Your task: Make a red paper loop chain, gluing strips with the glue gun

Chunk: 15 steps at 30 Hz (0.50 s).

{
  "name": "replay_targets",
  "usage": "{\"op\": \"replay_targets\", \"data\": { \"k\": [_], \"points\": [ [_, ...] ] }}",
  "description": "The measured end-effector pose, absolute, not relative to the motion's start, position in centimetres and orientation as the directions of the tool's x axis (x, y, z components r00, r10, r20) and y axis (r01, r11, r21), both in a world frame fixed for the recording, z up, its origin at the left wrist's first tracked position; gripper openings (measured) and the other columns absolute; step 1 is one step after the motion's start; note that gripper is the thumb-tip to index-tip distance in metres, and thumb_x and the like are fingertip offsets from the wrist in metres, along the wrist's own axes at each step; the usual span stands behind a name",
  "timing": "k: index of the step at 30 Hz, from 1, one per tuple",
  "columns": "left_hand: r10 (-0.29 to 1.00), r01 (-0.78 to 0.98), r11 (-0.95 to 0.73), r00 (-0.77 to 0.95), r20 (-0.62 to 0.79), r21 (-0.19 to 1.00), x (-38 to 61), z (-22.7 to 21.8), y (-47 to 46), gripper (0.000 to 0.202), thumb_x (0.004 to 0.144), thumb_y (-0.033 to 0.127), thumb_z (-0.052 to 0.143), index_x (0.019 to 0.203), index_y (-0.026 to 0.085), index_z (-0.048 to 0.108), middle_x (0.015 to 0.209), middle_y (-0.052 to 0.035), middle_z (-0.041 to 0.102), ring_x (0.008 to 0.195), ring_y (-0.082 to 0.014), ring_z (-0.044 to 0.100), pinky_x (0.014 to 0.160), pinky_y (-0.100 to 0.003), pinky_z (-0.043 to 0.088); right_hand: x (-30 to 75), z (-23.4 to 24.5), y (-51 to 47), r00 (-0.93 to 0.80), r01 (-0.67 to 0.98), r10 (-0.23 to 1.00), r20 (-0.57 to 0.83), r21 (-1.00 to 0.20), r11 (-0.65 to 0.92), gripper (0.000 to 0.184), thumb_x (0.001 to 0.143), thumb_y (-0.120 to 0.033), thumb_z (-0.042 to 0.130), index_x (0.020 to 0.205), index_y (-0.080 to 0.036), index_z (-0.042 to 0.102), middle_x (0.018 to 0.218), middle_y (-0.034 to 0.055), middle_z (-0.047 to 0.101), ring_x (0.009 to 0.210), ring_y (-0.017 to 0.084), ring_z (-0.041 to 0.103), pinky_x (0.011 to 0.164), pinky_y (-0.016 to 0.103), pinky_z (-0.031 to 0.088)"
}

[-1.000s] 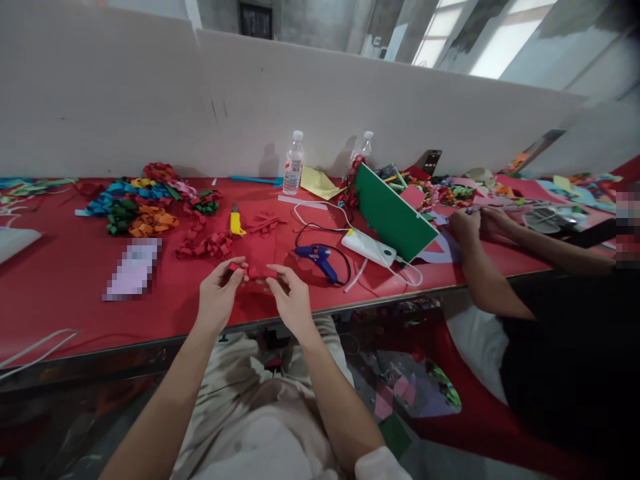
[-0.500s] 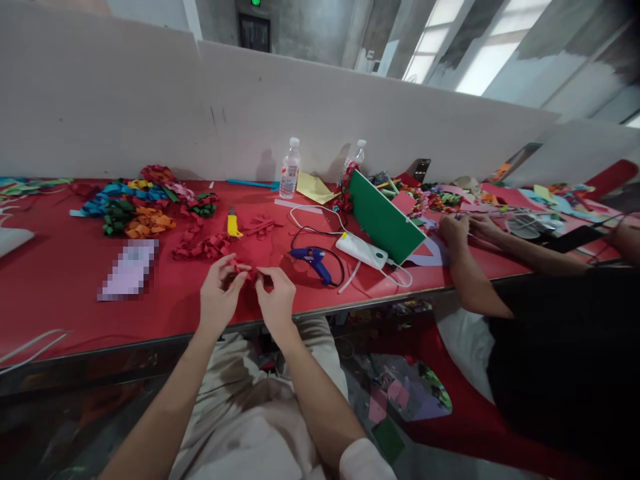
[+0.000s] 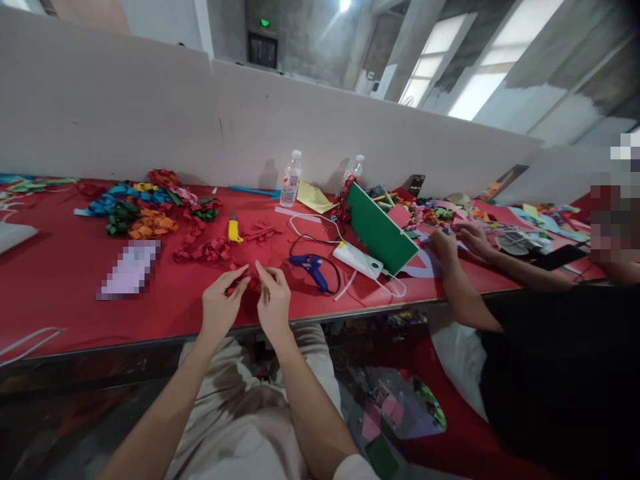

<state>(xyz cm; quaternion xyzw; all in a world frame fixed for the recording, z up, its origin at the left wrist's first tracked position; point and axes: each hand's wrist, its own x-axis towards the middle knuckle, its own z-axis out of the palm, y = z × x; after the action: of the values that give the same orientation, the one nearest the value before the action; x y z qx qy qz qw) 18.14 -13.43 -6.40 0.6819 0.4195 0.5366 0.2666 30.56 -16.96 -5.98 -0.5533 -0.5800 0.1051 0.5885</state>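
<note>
Close to the table's front edge, my left hand (image 3: 221, 298) pinches a red paper strip (image 3: 253, 283) between thumb and fingers. My right hand (image 3: 274, 295) faces it, its fingertips closed on the same strip. The red paper blends with the red table, so its exact shape is hard to make out. Just beyond my hands lies a red paper chain (image 3: 203, 250), with loose red strips (image 3: 261, 232) beside it. A yellow utility knife (image 3: 233, 229) rests between them. To the right of my right hand is a blue glue gun (image 3: 311, 268).
A white power bank (image 3: 357, 259) with cables lies against a tilted green board (image 3: 380, 227). Two water bottles (image 3: 290, 180) stand at the back. Colourful paper chains (image 3: 140, 210) are heaped at left. At right, another person's hands (image 3: 445, 243) work over purple paper.
My hands stay near the same spot, fingertips still together on the red strip, fingers now straighter. The view has tilted up slightly. The other person's hands have shifted a little.
</note>
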Motion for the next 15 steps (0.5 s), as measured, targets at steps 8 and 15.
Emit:
{"op": "replay_targets", "data": {
  "k": [8,15],
  "points": [
    [0.931,0.068,-0.365,0.032,0.364,0.928,18.0,-6.7,-13.4,0.044,0.081,0.046,0.073,0.118,0.021,0.072,0.114,-0.0085,0.075,0.104,-0.024,0.071,0.102,-0.043,0.054,30.7,-5.4,-17.8,0.346,0.337,0.779,0.522,-0.844,0.416,0.011,0.091,-0.031,0.061,0.091,-0.026,0.072,0.095,0.0045,0.073,0.09,0.02,0.069,0.083,0.034,0.056],
    [0.918,0.131,-0.396,0.039,0.394,0.909,18.1,-6.2,-13.7,0.039,0.08,0.043,0.075,0.111,0.019,0.075,0.108,-0.0087,0.076,0.097,-0.0227,0.073,0.097,-0.039,0.057,29.4,-7.6,-17.4,0.356,0.587,0.702,0.617,-0.732,0.345,0.01,0.093,-0.028,0.055,0.094,-0.022,0.063,0.092,0.0076,0.071,0.081,0.02,0.068,0.076,0.032,0.056]
  ]
}}
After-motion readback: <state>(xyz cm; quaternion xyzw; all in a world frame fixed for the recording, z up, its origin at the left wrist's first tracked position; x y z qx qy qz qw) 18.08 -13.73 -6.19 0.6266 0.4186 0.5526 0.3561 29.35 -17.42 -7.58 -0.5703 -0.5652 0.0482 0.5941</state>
